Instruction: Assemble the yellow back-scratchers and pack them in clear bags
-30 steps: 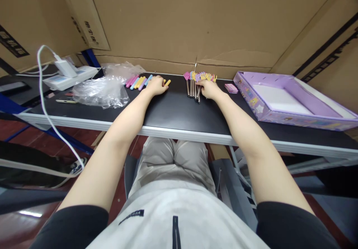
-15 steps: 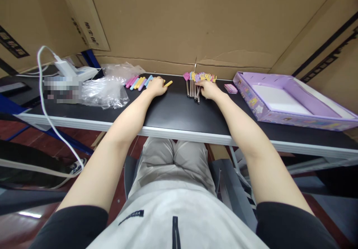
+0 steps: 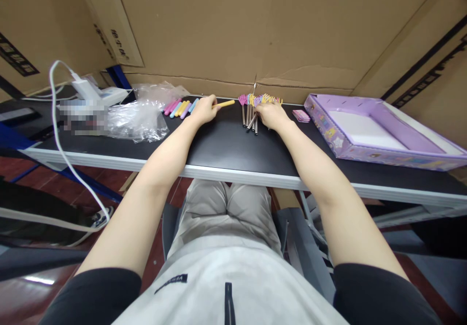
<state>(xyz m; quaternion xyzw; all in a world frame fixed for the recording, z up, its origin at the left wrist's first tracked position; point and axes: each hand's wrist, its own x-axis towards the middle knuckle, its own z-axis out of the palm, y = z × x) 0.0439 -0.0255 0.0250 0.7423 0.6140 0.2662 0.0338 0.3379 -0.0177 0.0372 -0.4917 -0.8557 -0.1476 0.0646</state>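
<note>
My left hand (image 3: 206, 109) is closed on a yellow stick-shaped handle (image 3: 226, 103), whose free end points right. Beside that hand lies a row of pink, blue, yellow and purple handles (image 3: 181, 109). My right hand (image 3: 272, 114) is closed at a group of back scratchers (image 3: 249, 113) with metal rods and coloured claw heads. It grips a back scratcher (image 3: 252, 122) whose rod slants toward the lower left; its head is hidden by my fingers. Other claw heads, mostly yellow (image 3: 268, 98), show behind the hand.
Crumpled clear plastic bags (image 3: 140, 118) and a white charger with a cable (image 3: 85, 89) are on the left of the black table (image 3: 233, 147). Pink cards (image 3: 301, 116) and an open purple box (image 3: 337, 142) sit on the right. Cardboard walls (image 3: 233, 28) stand behind.
The yellow handle in my left hand has been raised slightly and extends further right. A back scratcher rod under my right hand has swung to slant down and left.
</note>
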